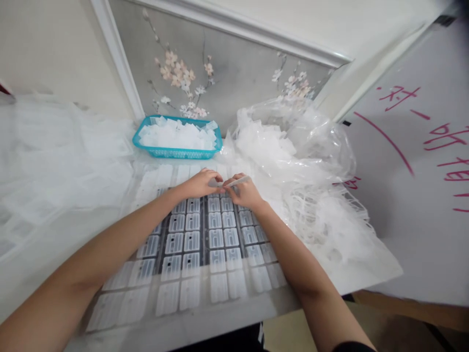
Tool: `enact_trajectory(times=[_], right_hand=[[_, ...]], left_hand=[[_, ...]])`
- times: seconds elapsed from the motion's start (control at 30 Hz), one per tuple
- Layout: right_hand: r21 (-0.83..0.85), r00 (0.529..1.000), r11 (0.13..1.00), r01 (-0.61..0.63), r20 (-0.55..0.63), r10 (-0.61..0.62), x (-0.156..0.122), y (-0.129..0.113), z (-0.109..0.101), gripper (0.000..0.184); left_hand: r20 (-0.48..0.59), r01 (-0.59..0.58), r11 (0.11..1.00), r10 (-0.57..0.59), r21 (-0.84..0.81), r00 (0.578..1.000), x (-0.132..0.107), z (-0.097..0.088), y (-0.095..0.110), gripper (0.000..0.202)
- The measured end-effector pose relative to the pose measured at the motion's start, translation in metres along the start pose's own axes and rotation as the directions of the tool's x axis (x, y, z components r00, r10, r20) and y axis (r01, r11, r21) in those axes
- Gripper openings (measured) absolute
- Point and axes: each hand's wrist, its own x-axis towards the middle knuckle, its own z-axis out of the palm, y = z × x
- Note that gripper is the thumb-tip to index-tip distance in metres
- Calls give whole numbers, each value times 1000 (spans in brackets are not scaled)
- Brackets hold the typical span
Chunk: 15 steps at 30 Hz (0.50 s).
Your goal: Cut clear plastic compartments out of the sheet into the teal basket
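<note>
My left hand (pixel 202 183) and my right hand (pixel 246 193) meet above the far part of a flat tray (pixel 203 230) with rows of rectangular cells. A thin, whitish translucent piece (pixel 238 181) is pinched in my right fingers, its flat end pointing up to the right. My left thumb and fingers close around the other end, near the right fingertips. The exact shape of this piece is too small and partly covered to tell. Clear rectangular pieces (pixel 191 241) fill the cells below, some with a dark dot. Both forearms cross over the tray's sides.
A turquoise basket (pixel 176 154) full of small white pieces stands behind the tray. Right of it lies a clear plastic bag (pixel 322 142) with more pieces. Tangled white strips (pixel 326 220) lie at right, stacked translucent sheets (pixel 66 161) at left. A whiteboard (pixel 410 220) borders the right.
</note>
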Motion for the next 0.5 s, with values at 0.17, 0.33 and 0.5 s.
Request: enact_trajectory(times=[0.17,0.33,0.5], right_hand=[[140,994,986,-90,-53,98,3,-1,3,27],[163,987,985,-52,-139,75,5,-4,6,28],[162,985,986,-24,-165,51,6,-4,7,30]], left_hand=[[11,-40,994,39,99,999,0,5,1,53],[-6,61,995,-61,79,998,2,7,-2,55],[2,100,994,-100,50,995,2,8,-4,57]])
